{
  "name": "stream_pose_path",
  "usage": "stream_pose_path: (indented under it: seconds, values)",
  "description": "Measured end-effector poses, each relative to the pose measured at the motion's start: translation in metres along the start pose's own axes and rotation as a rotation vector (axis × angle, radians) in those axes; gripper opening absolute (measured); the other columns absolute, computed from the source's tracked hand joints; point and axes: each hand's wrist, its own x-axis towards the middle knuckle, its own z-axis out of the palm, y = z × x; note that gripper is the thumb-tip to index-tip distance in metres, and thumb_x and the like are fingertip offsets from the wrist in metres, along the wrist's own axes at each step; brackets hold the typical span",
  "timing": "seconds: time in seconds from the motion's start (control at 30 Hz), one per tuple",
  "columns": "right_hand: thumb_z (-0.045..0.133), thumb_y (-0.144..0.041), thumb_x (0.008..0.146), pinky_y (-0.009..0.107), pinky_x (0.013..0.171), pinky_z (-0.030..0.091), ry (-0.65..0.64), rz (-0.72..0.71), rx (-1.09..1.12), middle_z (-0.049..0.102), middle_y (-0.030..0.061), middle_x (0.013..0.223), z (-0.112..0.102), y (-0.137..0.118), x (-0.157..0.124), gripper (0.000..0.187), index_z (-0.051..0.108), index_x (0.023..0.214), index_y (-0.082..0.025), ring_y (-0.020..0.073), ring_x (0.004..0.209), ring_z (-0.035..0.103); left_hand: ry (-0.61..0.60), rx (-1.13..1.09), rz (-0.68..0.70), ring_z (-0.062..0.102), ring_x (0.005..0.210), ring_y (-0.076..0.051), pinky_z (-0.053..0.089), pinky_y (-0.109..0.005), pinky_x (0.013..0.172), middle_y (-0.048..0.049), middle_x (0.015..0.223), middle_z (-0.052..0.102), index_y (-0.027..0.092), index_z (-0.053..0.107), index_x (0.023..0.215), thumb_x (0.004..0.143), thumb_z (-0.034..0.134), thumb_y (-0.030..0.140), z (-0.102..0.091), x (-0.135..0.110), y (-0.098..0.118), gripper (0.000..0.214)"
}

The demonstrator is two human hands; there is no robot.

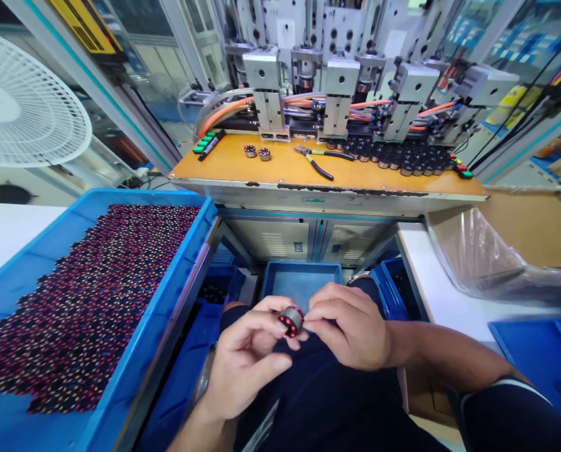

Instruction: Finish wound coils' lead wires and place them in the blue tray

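Over my lap, both hands pinch one small round metal part with red windings (291,321). My left hand (247,361) holds it from the left with thumb and fingers curled. My right hand (350,326) grips its right side, fingers closed. A big blue tray (120,376) at my left carries a dense layer of the same dark red-wound parts (82,301). On the orange machine shelf (280,169) lie two loose round parts (256,152), pliers (318,158) and a row of dark parts (403,157).
Behind the shelf stand several grey machine heads (266,88) with orange hoses. A white fan (21,100) is at the far left. An empty small blue bin (301,282) sits below the shelf. At right lie a plastic-lined cardboard box (506,251) and another blue tray (544,358).
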Motion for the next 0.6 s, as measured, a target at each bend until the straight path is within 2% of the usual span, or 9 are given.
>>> stream_pose_path:
  seconds: [0.03, 0.1, 0.2, 0.23, 0.3, 0.4, 0.47, 0.6]
  values:
    - [0.056, -0.017, 0.097, 0.02, 0.068, 0.053, -0.004, 0.007, 0.013, 0.068, 0.0025, 0.079, -0.001, 0.0, 0.001, 0.011, 0.062, 0.089, -0.017, 0.0104, 0.072, 0.064, 0.008, 0.008, 0.024, 0.072, 0.08, -0.016, 0.06, -0.03, 0.072, -0.0077, 0.11, 0.069, 0.021, 0.071, 0.088, 0.076, 0.083, 0.023, 0.0, 0.001, 0.0, 0.017]
    - [0.057, -0.016, 0.096, 0.021, 0.066, 0.053, -0.026, -0.003, 0.043, 0.067, 0.0027, 0.078, -0.004, -0.001, 0.003, 0.009, 0.062, 0.089, -0.016, 0.0106, 0.07, 0.064, 0.033, -0.014, 0.054, 0.072, 0.089, -0.02, 0.06, -0.032, 0.078, -0.0081, 0.105, 0.072, 0.018, 0.064, 0.073, 0.071, 0.087, 0.028, 0.001, 0.001, -0.001, 0.026]
    - [0.055, -0.012, 0.095, 0.022, 0.065, 0.055, -0.078, -0.093, 0.06, 0.066, 0.0037, 0.077, -0.01, -0.003, 0.007, 0.009, 0.062, 0.091, -0.015, 0.0114, 0.07, 0.064, 0.049, -0.175, 0.043, 0.073, 0.1, -0.026, 0.058, -0.04, 0.089, -0.0034, 0.093, 0.074, 0.019, 0.055, 0.072, 0.067, 0.09, 0.034, 0.005, 0.002, -0.004, 0.038]
    - [0.054, -0.011, 0.096, 0.023, 0.065, 0.055, -0.102, -0.148, 0.055, 0.066, 0.0045, 0.078, -0.012, -0.003, 0.008, 0.009, 0.062, 0.092, -0.015, 0.012, 0.071, 0.064, 0.042, -0.229, 0.009, 0.073, 0.101, -0.025, 0.056, -0.041, 0.091, -0.0032, 0.095, 0.074, 0.02, 0.057, 0.076, 0.067, 0.09, 0.037, 0.006, 0.003, -0.005, 0.038]
    - [0.051, -0.011, 0.097, 0.025, 0.063, 0.056, -0.149, -0.222, 0.037, 0.066, 0.0052, 0.078, -0.016, -0.005, 0.009, 0.012, 0.061, 0.093, -0.015, 0.0131, 0.071, 0.064, -0.017, -0.283, -0.137, 0.072, 0.095, -0.021, 0.055, -0.035, 0.088, -0.0056, 0.098, 0.073, 0.02, 0.062, 0.09, 0.069, 0.085, 0.049, 0.006, 0.005, -0.006, 0.042]
    - [0.047, -0.01, 0.099, 0.025, 0.059, 0.053, -0.22, -0.261, 0.038, 0.065, 0.0042, 0.076, -0.02, -0.006, 0.01, 0.015, 0.06, 0.093, -0.016, 0.0129, 0.068, 0.064, -0.16, -0.276, -0.377, 0.064, 0.064, -0.013, 0.051, -0.024, 0.062, -0.0064, 0.077, 0.069, 0.013, 0.066, 0.09, 0.078, 0.072, 0.063, 0.003, 0.005, -0.007, 0.052]
    - [0.048, -0.01, 0.099, 0.025, 0.058, 0.053, -0.237, -0.279, 0.011, 0.065, 0.0036, 0.076, -0.02, -0.005, 0.011, 0.014, 0.06, 0.093, -0.016, 0.0128, 0.067, 0.063, -0.2, -0.266, -0.428, 0.057, 0.05, -0.01, 0.045, -0.02, 0.05, -0.0016, 0.062, 0.062, 0.013, 0.064, 0.085, 0.08, 0.072, 0.059, 0.002, 0.004, -0.006, 0.047]
    - [0.05, -0.012, 0.099, 0.026, 0.058, 0.053, -0.219, -0.293, -0.123, 0.065, 0.0038, 0.076, -0.019, -0.005, 0.014, 0.013, 0.061, 0.092, -0.015, 0.014, 0.067, 0.063, -0.13, -0.247, -0.377, 0.057, 0.05, -0.006, 0.046, -0.017, 0.051, 0.0033, 0.067, 0.061, 0.017, 0.061, 0.096, 0.082, 0.078, 0.037, 0.001, -0.001, -0.006, 0.03]
